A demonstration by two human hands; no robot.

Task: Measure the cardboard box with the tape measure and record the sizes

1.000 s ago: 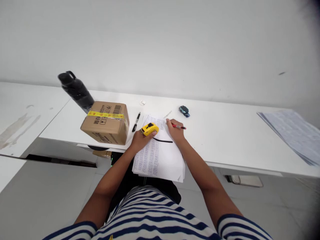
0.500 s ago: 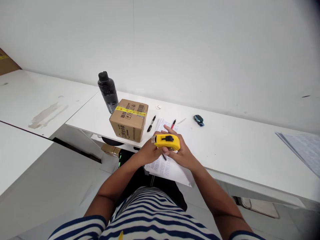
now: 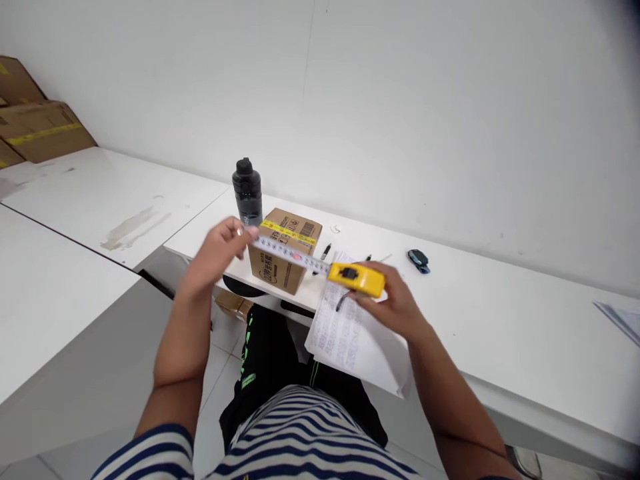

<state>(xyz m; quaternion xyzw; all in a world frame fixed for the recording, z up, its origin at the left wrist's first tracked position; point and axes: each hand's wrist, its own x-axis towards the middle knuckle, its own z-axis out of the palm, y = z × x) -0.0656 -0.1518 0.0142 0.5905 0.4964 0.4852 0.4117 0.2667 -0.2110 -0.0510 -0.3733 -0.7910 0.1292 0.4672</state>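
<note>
unlike 0.5 s ago, when the 2 hands meet at the tape measure [image 3: 357, 279], they are now apart, its blade [image 3: 307, 262] stretched in front of the box [image 3: 275, 270]. the left hand [image 3: 215, 253], at the box's left, pinches the blade's end; the right hand [image 3: 397, 303], right of the box, curls around the tape measure. whether the blade touches the box cannot be told. on the worktop [image 3: 500, 320] are 1 bottle [image 3: 247, 193] behind the box's left side, and, to the box's right, 2 pens [image 3: 325, 252] and 1 pile of papers [image 3: 345, 340]. at least 3 cartons [image 3: 55, 130] stand well left of the box. the box is brown cardboard banded with yellow tape; the tape measure is yellow and rounded, its blade pale and flat; the bottle is dark and cylindrical.
</note>
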